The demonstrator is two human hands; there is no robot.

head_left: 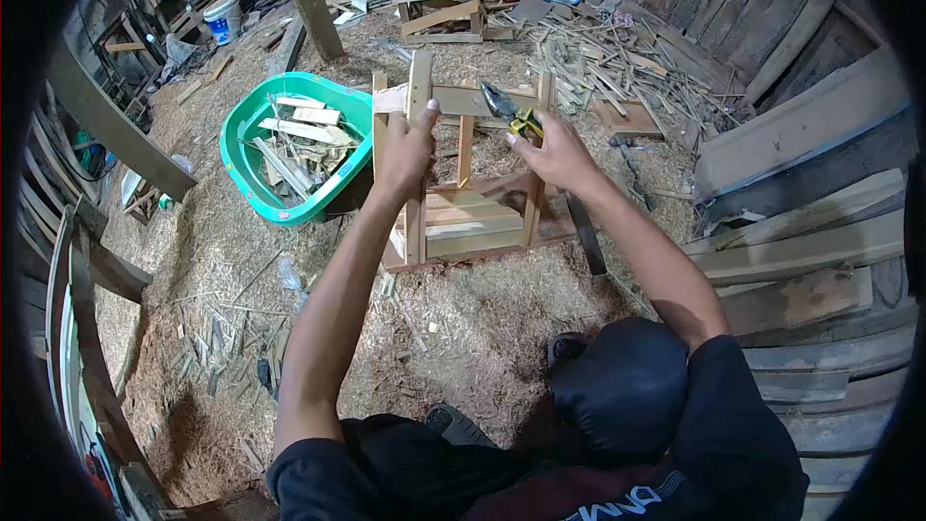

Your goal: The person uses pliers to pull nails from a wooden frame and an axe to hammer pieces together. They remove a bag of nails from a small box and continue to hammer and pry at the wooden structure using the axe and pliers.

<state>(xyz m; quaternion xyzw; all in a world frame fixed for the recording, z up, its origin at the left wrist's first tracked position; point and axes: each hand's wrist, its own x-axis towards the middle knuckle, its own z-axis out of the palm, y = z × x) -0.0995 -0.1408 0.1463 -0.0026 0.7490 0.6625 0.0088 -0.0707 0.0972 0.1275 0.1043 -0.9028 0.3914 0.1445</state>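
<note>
A small wooden frame (415,222) with upright posts and slats across its lower part stands in front of me. My left hand (403,150) is wrapped round its near left post, close to the top. Pliers (511,111) with yellow and black handles are in my right hand (559,154), their dark jaws pointing up and left beside the frame's upper crosspiece. Below my right hand, a dark flat bar (585,236) leans at the frame's right side.
Left of the frame sits a green tub (253,195) with wood offcuts. Behind it are a wooden post (311,0), a slatted crate (442,14) and a heap of thin sticks (603,58). Boards (801,246) are stacked at the right. Shavings cover the ground.
</note>
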